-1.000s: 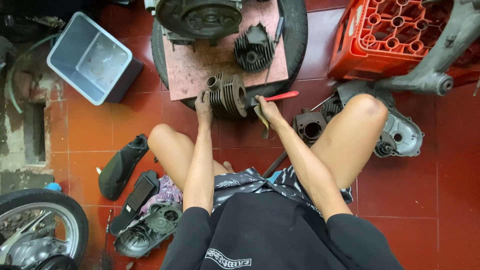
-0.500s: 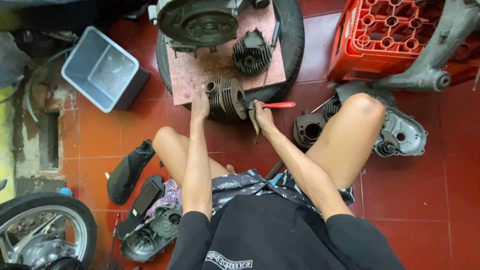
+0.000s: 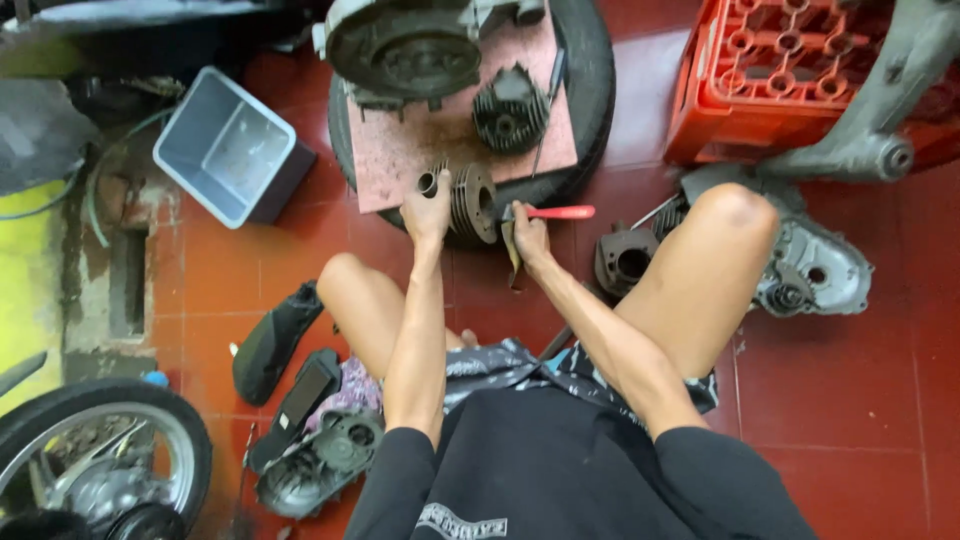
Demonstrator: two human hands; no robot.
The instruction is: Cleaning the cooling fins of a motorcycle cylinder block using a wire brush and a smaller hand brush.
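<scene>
- The finned engine cylinder lies on its side at the near edge of the reddish board, which rests on a black tyre laid flat on the red tile floor.
- The left hand rests on the cylinder's left end, fingers curled over it, steadying it.
- The right hand is clenched around a red-handled tool held at the cylinder's right end; a strip of rag or paper hangs from that fist, too small to identify.
- The work looks to be underway: the cylinder's fins are dark and grimy, and no clean part shows.
- Other pieces sit untouched: a second finned part and a round engine case on the board, a cylinder barrel beside the right knee.
- Compared with half a second ago, the hands hold the same grips; the view has shifted, so the grey tub sits further right.
</scene>
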